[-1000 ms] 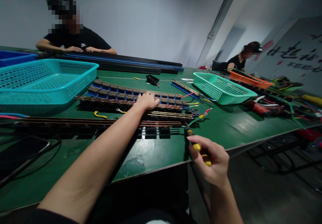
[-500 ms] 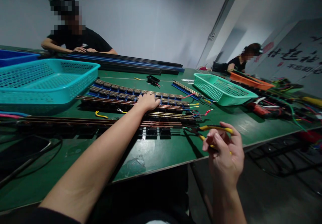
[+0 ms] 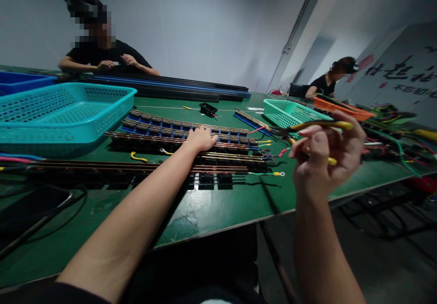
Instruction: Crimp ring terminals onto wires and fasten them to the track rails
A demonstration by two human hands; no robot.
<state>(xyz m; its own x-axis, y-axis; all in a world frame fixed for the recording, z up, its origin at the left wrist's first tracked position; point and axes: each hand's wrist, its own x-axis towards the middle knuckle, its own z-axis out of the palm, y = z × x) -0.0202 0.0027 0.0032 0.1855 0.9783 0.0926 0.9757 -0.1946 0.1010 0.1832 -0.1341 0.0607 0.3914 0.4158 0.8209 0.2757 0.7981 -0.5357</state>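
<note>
While pressing flat with the left hand (image 3: 201, 139), fingers spread, on the copper strips (image 3: 153, 130) on the table (image 3: 221, 204), gripping pliers (image 3: 309, 126) in the right hand (image 3: 327, 158), fingers curled round the yellow handles, above the table's near edge.

Yellow-handled pliers (image 3: 321, 125) are up in the air, handles spread, dark nose pointing left, gripped in the right hand (image 3: 324, 163) past the table (image 3: 221, 204) edge. The rails (image 3: 160, 129) are long copper strips on blue and black blocks, lying flat, side by side. The left hand (image 3: 201, 139) rests on a middle one.
</note>
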